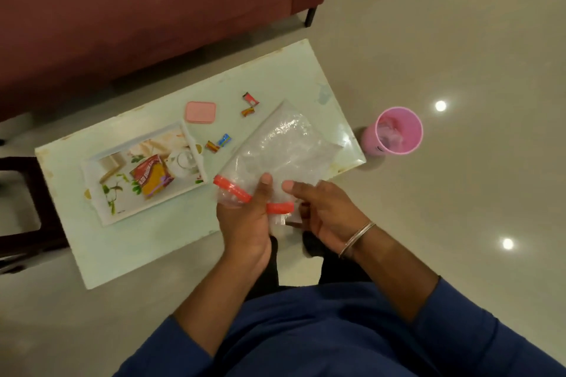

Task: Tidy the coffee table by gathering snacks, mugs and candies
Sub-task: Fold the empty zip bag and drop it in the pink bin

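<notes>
Both hands, left hand (245,217) and right hand (324,211), pinch the clear zip bag (275,150) by its orange seal (seemingly still closed); part it wide before reaching the candies (218,144) on the bench (122,242).

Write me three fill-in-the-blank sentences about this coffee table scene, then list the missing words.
1. Both hands hold a clear zip bag with a ____ seal strip.
2. The snack packet lies on the ____.
3. The pink bin stands on the ____, beside the table.
4. ____ loose candies lie on the table.

Missing words: red; tray; floor; four
</notes>
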